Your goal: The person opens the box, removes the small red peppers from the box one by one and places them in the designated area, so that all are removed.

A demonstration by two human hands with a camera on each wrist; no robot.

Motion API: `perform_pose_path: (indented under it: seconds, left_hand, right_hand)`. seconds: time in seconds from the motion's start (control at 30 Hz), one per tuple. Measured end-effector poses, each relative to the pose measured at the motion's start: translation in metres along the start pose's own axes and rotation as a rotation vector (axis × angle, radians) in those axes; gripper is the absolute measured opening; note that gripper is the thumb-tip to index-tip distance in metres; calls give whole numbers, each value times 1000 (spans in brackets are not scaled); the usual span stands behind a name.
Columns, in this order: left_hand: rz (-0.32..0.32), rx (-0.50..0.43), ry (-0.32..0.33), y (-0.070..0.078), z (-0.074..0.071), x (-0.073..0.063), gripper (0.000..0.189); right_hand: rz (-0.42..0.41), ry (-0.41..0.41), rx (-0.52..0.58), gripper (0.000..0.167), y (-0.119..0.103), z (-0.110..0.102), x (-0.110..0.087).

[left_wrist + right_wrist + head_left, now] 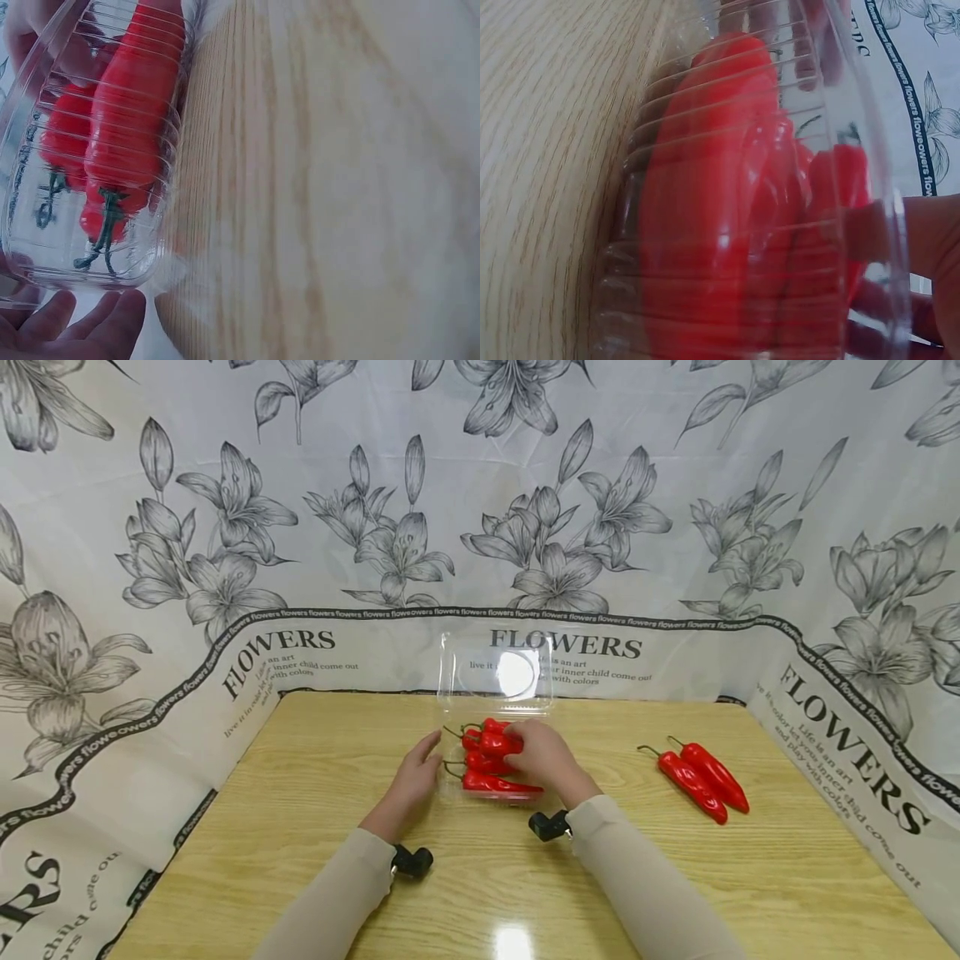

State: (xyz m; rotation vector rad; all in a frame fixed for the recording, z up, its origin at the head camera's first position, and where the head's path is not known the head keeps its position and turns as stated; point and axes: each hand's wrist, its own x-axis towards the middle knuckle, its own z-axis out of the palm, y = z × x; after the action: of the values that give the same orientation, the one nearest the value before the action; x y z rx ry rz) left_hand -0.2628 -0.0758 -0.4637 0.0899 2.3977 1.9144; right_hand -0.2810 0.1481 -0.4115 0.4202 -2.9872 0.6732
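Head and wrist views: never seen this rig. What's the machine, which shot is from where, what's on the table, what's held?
There's no robot: these are a person's bare hands. The head camera looks forward and down; the wrist views show each hand's work up close. On the wooden table stands a clear box, its lid raised at the back, with red peppers inside. Two loose peppers lie off to the right. The right hand pinches an upper pepper in the box; the left hand is at the box's left end, fingers extended, holding no pepper.

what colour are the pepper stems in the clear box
Dark green stems, clearest in the left wrist view.
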Motion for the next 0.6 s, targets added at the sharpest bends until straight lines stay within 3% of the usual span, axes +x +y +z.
perform_pose_path:
  seconds: [0.33,0.6]
  left_hand:
    - [3,-1,4,-4,1,1,49]
    - [9,12,-5,-2,0,0,49]
  right_hand:
    - [22,-2,-19,44,-1,5,1]
    - [-7,24,-53,42,-1,5,0]
